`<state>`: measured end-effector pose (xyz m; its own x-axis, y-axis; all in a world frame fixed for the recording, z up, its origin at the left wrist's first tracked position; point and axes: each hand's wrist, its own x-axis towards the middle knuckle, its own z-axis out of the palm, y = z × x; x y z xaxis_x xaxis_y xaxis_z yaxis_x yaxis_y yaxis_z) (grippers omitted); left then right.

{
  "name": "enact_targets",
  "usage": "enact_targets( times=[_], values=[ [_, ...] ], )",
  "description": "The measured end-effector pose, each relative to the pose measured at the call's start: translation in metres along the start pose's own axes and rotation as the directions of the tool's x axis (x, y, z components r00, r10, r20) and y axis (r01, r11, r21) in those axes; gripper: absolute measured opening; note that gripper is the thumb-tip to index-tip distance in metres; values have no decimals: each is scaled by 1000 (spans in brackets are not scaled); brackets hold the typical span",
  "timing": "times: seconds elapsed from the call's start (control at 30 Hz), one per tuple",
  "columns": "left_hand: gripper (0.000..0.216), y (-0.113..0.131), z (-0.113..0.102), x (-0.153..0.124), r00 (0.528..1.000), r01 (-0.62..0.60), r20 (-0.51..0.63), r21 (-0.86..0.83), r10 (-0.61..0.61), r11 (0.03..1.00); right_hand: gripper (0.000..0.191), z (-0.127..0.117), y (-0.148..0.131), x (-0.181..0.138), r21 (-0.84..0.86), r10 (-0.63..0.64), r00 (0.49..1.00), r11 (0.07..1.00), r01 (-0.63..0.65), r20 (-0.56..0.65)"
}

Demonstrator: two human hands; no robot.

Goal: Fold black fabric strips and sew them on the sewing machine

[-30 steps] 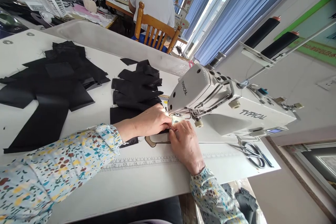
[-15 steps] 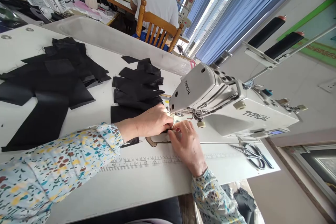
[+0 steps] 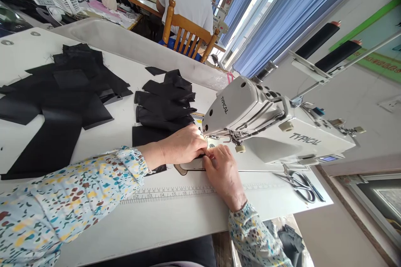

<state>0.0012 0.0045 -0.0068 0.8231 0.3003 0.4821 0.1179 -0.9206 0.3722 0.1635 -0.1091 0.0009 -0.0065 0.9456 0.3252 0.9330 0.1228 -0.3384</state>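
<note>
Black fabric piece (image 3: 201,156), one, mostly hidden at needle end of sewing machine (image 3: 299,127), pinched by left hand (image 3: 184,144) and right hand (image 3: 224,172); presumably light, limp, slightly slippery, best held flat by its edges.

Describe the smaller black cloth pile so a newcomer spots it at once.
Find the white sewing machine. To its left in view, just beyond the left hand, lies the smaller black cloth pile. Its pieces overlap in a narrow column, unlike the wider, sprawling pile farther left.
</note>
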Motion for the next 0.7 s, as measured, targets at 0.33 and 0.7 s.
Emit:
enact_targets(
  times=[0.33, 0.7],
  values=[
    [24, 0, 1, 1, 999, -28, -18, 33, 28, 999, 12, -4, 1, -1, 34, -9, 1000, 999, 9, 14],
    [21, 0, 3, -1, 999, -11, -42, 34, 12, 999, 14, -1, 0, 3, -27, -53, 999, 998, 53, -12]
  ],
)
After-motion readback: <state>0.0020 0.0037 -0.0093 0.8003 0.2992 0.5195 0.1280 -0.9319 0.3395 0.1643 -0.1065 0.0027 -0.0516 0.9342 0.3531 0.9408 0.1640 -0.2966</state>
